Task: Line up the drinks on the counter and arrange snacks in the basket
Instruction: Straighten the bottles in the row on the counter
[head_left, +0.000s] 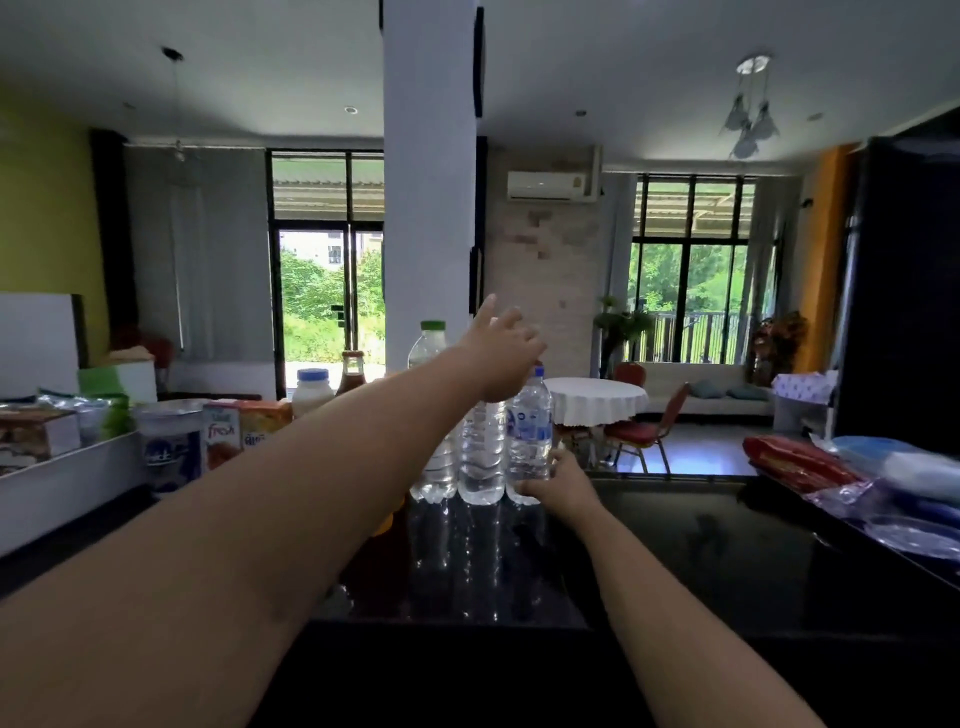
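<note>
Three clear water bottles stand side by side at the far edge of the black counter (675, 535). My right hand (558, 486) grips the base of the rightmost water bottle (531, 431), which has a blue label and cap. My left hand (501, 356) reaches over the tops of the bottles, fingers loosely spread above the middle bottle (483, 457). A taller bottle with a green cap (430, 343) stands left of it. Further left are a brown sauce bottle (352, 371), a white jar with a blue lid (312, 389), juice cartons (223, 431) and a white and blue tub (171, 447).
A red snack pack (795, 462) and blue-white plastic packages (914, 473) lie on the counter's right side, with a clear plastic plate (914, 535) nearer. A raised grey ledge at left holds boxes and foil packets (83, 410). A white pillar (428, 208) rises behind the bottles.
</note>
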